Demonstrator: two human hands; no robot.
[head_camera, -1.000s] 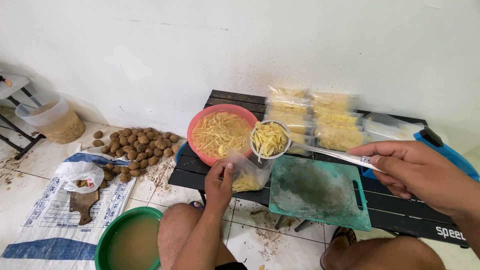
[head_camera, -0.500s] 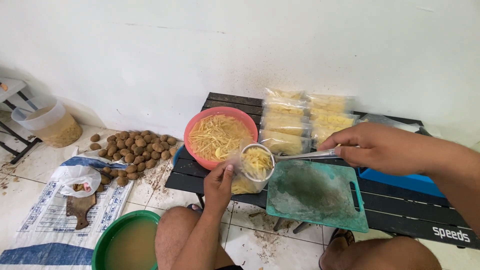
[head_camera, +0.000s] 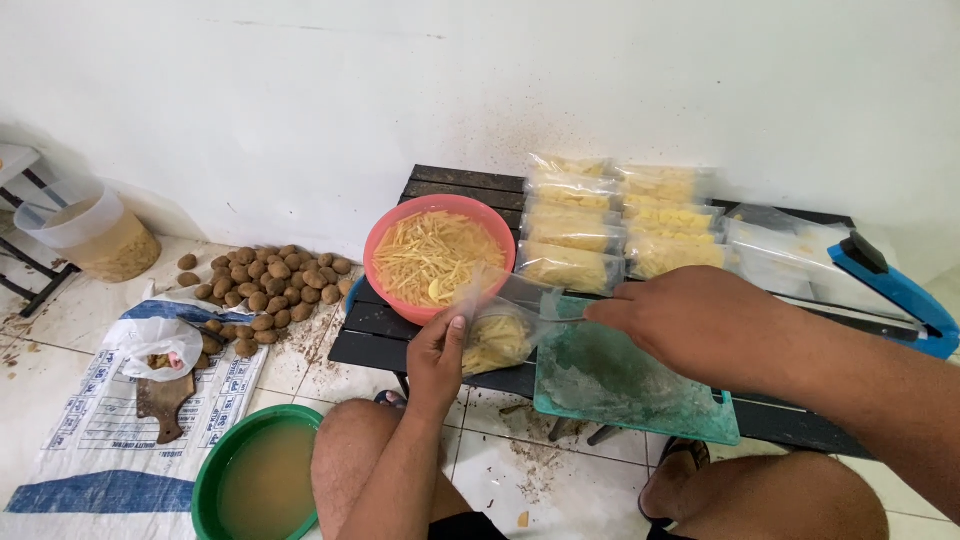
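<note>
Head view: the right hand (head_camera: 690, 325), closed on a scoop handle, is tipping the scoop deeper into the clear bag (head_camera: 500, 335) than a moment ago; left hand (head_camera: 440, 355) is pinching the bag's rim at the bench (head_camera: 380, 345) edge.

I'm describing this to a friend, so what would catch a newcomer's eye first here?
Probably the pink bowl of yellow potato strips on the dark table, with the left hand holding a clear bag beside it. Next, the pile of brown potatoes on the floor at left.
</note>
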